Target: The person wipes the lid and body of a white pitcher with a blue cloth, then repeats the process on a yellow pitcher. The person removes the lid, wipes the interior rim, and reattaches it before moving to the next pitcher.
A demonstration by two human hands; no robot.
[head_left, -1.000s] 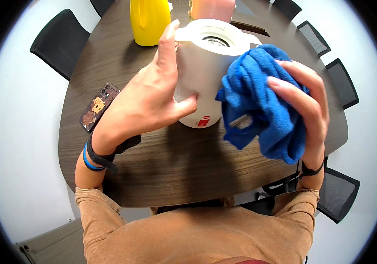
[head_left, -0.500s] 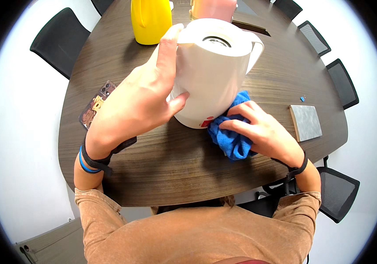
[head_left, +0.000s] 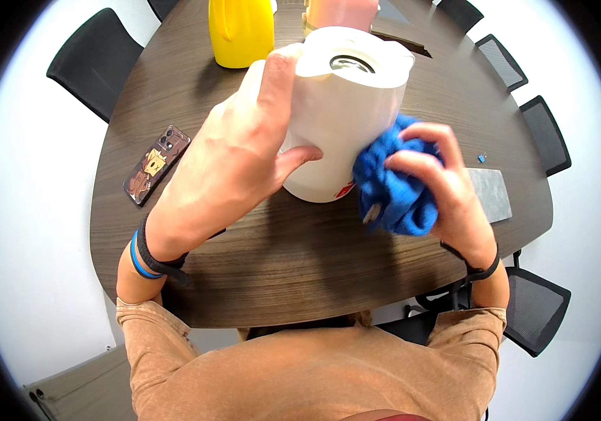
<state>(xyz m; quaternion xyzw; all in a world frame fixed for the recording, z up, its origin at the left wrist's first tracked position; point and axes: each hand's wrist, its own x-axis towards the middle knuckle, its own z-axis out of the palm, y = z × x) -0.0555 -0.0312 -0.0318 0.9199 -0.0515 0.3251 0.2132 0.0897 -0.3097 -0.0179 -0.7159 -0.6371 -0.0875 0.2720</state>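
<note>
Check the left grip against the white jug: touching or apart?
Touching. The head view shows the left grip along the white jug, on its left side, with the thumb laid over its wall and no gap showing.

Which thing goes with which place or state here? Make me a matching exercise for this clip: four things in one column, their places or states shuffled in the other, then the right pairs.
Things
1. blue cloth
2. phone
3. white jug
4. grey rectangular item

Places or states
A. lying on the table, to the left of the left hand
B. bunched up in the right hand
C. lying on the table, to the right of the right hand
D. held at its left side by the left hand

Right pairs: 1-B, 2-A, 3-D, 4-C
</note>
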